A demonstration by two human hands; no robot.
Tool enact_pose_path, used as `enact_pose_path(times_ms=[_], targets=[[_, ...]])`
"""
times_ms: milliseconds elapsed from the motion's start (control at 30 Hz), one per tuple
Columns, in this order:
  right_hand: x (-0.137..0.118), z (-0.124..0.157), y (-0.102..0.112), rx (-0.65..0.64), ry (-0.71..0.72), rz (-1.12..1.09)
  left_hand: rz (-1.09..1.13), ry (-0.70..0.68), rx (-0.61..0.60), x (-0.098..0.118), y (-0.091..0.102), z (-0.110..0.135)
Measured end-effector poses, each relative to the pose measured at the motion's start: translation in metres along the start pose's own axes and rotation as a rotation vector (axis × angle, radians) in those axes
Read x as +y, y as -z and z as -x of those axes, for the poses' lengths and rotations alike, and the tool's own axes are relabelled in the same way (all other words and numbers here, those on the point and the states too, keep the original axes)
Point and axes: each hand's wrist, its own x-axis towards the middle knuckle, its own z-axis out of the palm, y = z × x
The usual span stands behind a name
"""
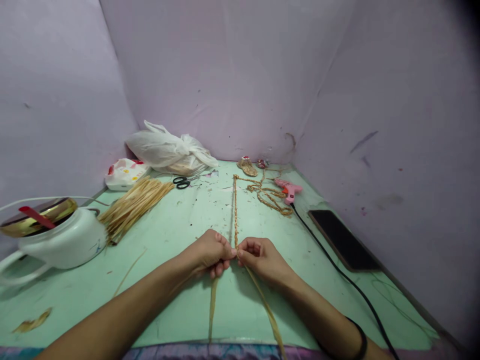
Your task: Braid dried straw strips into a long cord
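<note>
My left hand [210, 252] and my right hand [259, 257] meet at the near end of a thin braided straw cord [235, 210]. Both pinch it, fingers curled together. The braid runs straight away from me across the pale green table [168, 235]. Loose flat straw strands [262, 300] trail from my fingers toward the table's near edge. A dark band circles my right wrist.
A bundle of straw [131, 205] lies left, beside a white kettle-like pot [63, 237]. Scissors [185, 181], plastic bags [168, 150] and a coiled braid [268, 195] sit farther back. A pink glue gun [288, 190] with black cable and a dark phone [343, 239] lie right. Purple walls enclose the table.
</note>
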Motion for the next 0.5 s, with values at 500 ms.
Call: enact_pose_path(times_ms=[500], targets=[[-0.006, 0.01, 0.005, 0.077, -0.016, 0.336, -0.025, -0.113, 0.184, -0.004, -0.013, -0.005]])
